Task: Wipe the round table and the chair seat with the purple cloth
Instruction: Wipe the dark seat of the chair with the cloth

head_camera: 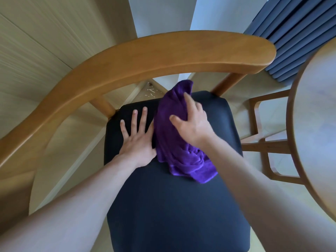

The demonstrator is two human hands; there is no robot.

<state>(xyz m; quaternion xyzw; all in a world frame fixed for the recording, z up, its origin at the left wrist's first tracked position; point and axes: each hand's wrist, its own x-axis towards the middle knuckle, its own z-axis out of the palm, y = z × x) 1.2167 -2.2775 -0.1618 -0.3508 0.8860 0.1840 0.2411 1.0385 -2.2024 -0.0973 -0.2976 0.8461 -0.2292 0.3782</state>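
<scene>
Purple cloth (179, 140) lies bunched on the dark chair seat (172, 206), stretched from the seat's back edge toward the middle, slightly right of centre; its far tip pokes past the back edge. Right hand (192, 124) sits on top of the cloth, fingers spread and bent over the folds, thumb out to the left, pressing it down onto the seat. Left hand (137, 140) rests flat on the bare seat just beside the cloth, fingers straight and fanned wide, holding nothing; its thumb side touches or slips under the cloth's left edge, cannot tell which. Both forearms bare, coming in from the bottom corners. Curved wooden backrest (163, 57) arcs around the far side of the seat. Round table (316, 113), pale wood top, shows only as a partial edge at the right of the view, near the chair. Blue pleated curtain (291, 33) top right, pale floor (76, 135) under the chair
</scene>
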